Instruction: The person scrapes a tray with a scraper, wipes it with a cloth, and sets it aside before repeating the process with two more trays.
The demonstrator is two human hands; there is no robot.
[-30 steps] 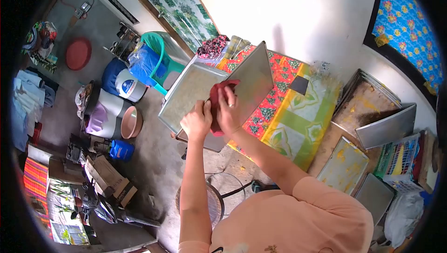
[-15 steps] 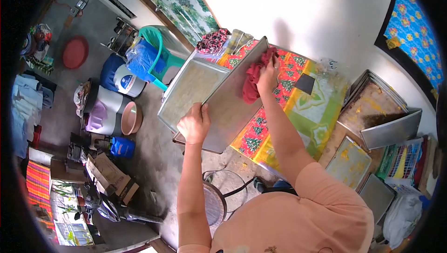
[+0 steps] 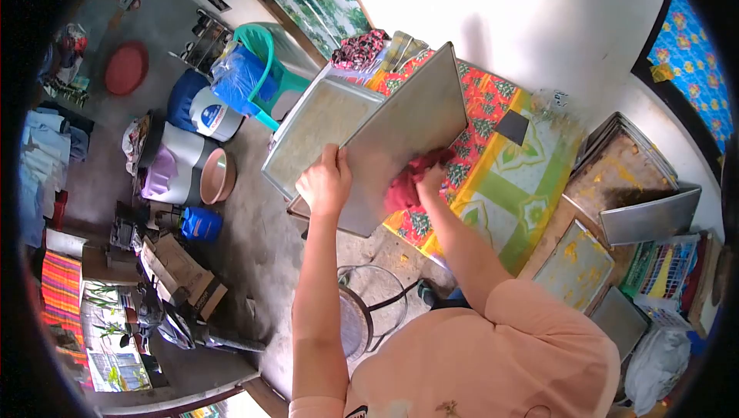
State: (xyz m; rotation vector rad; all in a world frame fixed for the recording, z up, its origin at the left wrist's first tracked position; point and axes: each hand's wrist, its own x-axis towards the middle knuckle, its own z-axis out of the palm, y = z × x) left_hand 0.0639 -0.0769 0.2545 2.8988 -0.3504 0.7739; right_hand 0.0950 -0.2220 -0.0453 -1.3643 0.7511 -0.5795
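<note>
A large metal tray (image 3: 416, 114) is tilted up over the table, its flat face toward the right. My left hand (image 3: 326, 181) grips its near left edge, thumb on top. Bunched in my right hand (image 3: 433, 181) is a red cloth (image 3: 408, 187), which lies against the lower right part of the tray's face. Behind and to the left, another tray (image 3: 319, 122) rests at the table's left end. Beneath them, the table has a patterned cloth (image 3: 508, 179) in red, yellow and green.
Stained trays (image 3: 620, 168) are stacked at the right, with another tray (image 3: 573, 264) lying below them. A dark square (image 3: 512, 128) is on the tablecloth. A round stool (image 3: 354, 322) stands near my body. A green chair (image 3: 265, 48) holds a blue bundle.
My right hand and the red cloth have moved down the tray's face toward me. The tray's far end has shifted a little up and right; my left hand still grips its edge.
</note>
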